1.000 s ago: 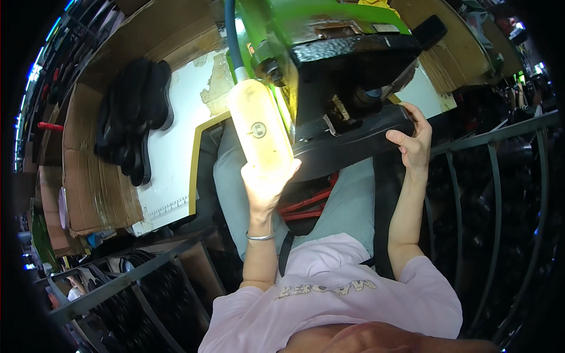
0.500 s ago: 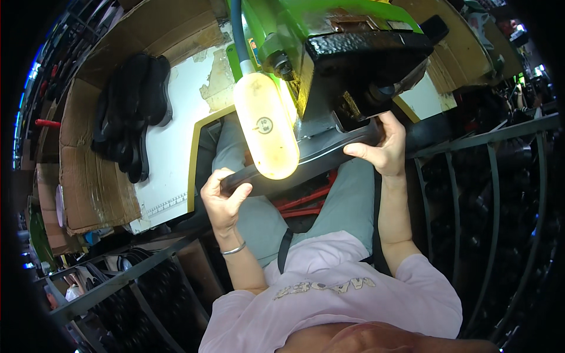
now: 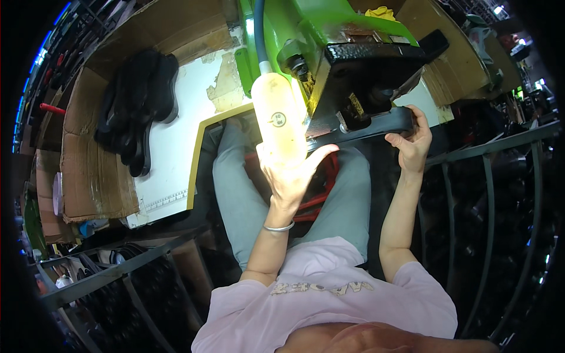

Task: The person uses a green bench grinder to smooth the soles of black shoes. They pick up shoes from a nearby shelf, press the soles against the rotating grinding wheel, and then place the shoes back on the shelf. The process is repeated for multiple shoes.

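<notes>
A long black shoe sole (image 3: 388,125) lies crosswise under the black head (image 3: 371,70) of a green machine (image 3: 321,23), touching its working parts. My right hand (image 3: 415,141) grips the right end of this sole, with fingers behind and thumb on the near side. My left hand (image 3: 288,182) is at the sole's left end, its thumb stretched along the near edge. A lit oval lamp (image 3: 279,112) on a bendy blue-grey neck hides most of the left fingers and that end of the sole.
More black soles (image 3: 138,100) are heaped on the white table (image 3: 176,141) at the left, inside cut cardboard (image 3: 97,147) walls. Metal racks with dark items flank me, the right rail (image 3: 500,141) close to my right arm. A yellow cloth (image 3: 381,13) lies behind the machine.
The sole has shifted right and slightly up beneath the machine head. My left hand has moved right, to behind the lamp; my right hand has also moved right.
</notes>
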Demonstrator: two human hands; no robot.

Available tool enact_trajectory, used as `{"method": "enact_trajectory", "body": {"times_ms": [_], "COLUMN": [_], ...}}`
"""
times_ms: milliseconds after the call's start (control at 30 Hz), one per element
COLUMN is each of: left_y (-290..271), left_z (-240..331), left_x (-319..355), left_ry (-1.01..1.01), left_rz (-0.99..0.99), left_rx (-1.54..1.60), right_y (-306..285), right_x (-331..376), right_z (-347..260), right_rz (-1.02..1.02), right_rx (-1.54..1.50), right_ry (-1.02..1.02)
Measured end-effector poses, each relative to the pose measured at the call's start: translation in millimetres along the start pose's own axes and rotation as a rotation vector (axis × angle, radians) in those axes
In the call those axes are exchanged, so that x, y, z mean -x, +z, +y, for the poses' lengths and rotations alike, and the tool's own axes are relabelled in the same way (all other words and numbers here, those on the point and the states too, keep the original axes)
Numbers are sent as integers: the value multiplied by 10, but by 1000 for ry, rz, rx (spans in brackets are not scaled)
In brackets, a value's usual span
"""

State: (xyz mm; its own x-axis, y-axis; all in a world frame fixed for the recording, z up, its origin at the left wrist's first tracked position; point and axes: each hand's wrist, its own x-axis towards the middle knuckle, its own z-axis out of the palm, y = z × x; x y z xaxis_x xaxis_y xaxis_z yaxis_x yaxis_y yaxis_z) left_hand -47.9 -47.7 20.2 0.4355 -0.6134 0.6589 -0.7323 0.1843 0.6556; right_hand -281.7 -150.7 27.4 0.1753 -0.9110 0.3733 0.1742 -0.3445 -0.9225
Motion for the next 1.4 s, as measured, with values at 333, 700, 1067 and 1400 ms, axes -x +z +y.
{"method": "enact_trajectory", "body": {"times_ms": [333,700,1067,1400], "left_y": [-365,-835,28,-249], "left_z": [-355,-682,-27,-448], "left_x": [126,251,33,240], "left_ry": [-283,-364,-90,-373], "left_rz": [-103,-95,-21,-104], "left_rx": [151,193,195,482], "right_y": [434,789,6,318], "right_x": [93,354,-214,-140], "right_z": [-114,90,-220,-239], "right_rz": [-100,-126,-6,-102], "right_rx": [31,50,85,77], "right_ry": [39,70,70,181]}}
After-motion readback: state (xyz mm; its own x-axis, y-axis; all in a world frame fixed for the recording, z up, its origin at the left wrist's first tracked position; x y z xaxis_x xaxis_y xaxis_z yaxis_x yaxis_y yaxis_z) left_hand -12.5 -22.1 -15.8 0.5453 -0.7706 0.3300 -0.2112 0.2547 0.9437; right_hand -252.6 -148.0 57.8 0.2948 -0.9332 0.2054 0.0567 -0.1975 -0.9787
